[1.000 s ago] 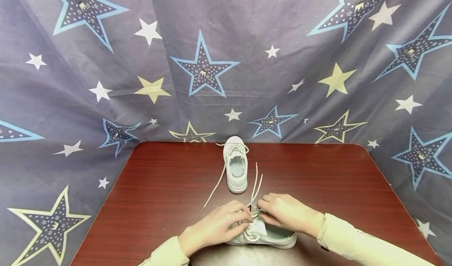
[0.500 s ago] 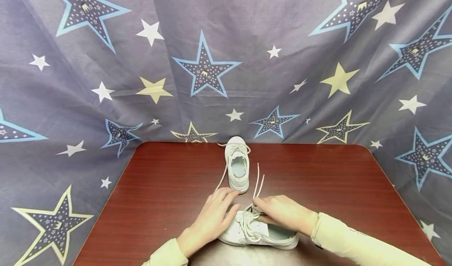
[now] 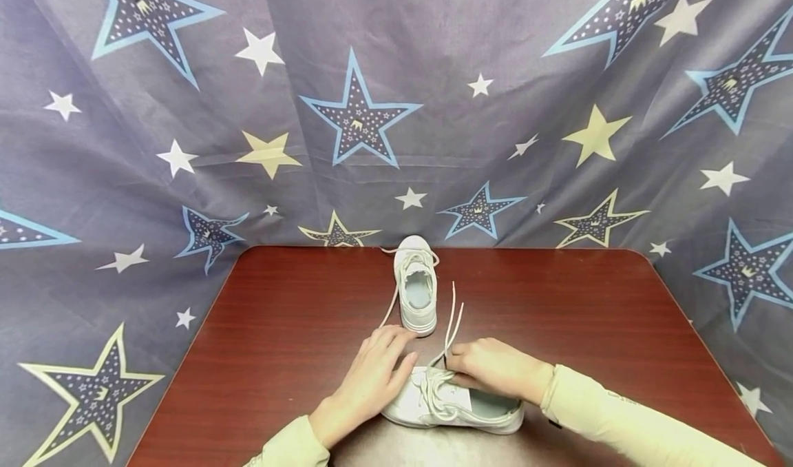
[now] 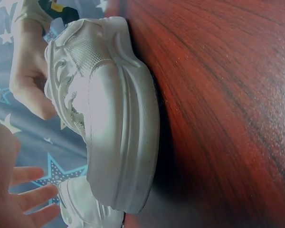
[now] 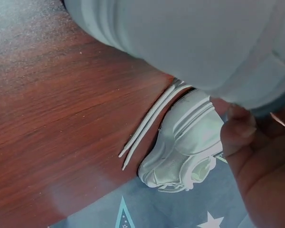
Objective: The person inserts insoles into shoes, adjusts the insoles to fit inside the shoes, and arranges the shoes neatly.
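Note:
A white lace-up sneaker [image 3: 409, 401] lies crosswise near the front of the table, its toe pointing left. My right hand [image 3: 495, 367] grips its far side by the opening, with the fingers curled; in the right wrist view the thumb [image 5: 240, 128] sits against the collar. What the fingertips pinch is partly hidden. Beside the toe, my left hand [image 3: 368, 374] has its fingers spread and relaxed and holds nothing; the left wrist view has those fingers [image 4: 31, 197] apart from the shoe. Two free lace ends [image 3: 451, 322] stretch away over the table.
A second white sneaker [image 3: 418, 321] stands farther back, its toe towards the star-patterned curtain [image 3: 396, 109]. One of its laces trails left, partly behind my left hand. The reddish-brown table [image 3: 570, 302] ends at the curtain.
My left hand has left the near sneaker's laces and moved left to beside the toe, its fingers now spread. The right hand stays at the shoe's far side, shifted only slightly.

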`<state>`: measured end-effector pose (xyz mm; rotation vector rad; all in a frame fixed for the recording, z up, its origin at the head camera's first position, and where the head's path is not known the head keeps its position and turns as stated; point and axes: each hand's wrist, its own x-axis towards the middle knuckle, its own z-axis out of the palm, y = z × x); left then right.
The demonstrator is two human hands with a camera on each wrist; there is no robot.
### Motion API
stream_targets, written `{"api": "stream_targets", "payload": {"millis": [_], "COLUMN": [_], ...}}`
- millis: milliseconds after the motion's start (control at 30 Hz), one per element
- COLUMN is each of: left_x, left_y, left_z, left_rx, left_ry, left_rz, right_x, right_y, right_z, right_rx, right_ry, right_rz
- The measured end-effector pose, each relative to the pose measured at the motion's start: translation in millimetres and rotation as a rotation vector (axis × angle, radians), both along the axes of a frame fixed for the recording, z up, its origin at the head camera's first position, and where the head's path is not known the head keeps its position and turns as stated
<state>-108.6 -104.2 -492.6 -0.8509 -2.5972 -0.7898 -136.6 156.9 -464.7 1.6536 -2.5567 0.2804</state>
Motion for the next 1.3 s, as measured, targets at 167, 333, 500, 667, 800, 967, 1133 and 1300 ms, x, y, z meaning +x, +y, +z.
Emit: {"api": "stream_targets", "payload": {"millis": [167,333,500,667,800,967,1133,1300], "left_x": [-0.9,0.3,1.0,0.6,0.4,0.1,-0.4,-0.1], "left_y": [0,1,2,1,1,2,2,1], "left_z": [0.4,0.7,1.3,0.0,-0.2,0.1,0.2,-0.4], "left_rx": [0.001,-0.002,0.005,0.008,0.017,0.017,0.013,0.007], "left_ry": [-0.002,-0.006,-0.021,-0.011,0.007,0.005,0.007,0.012], "left_rz": [0.007,0.012,0.010,0.014,0.013,0.028,0.039,0.042], "right_x": [-1.5,-0.6,-1.2,-2.2,-1.7,1.0,8.3,14.5], "right_y": [-1,-6,-10,-11,-10,-7,5,21], "right_z": [1.1,2.4,3.7,6.0,7.8,9.6,11.1,13.3], "right_rx": [0.004,0.108,0.138,0.132,0.149,0.165,0.113,0.009], "right_ry": [0.004,0.105,0.063,0.044,0.049,0.051,0.005,-0.106], "right_rz": [-0.001,0.067,0.086,0.063,0.021,-0.015,-0.047,-0.081]}}
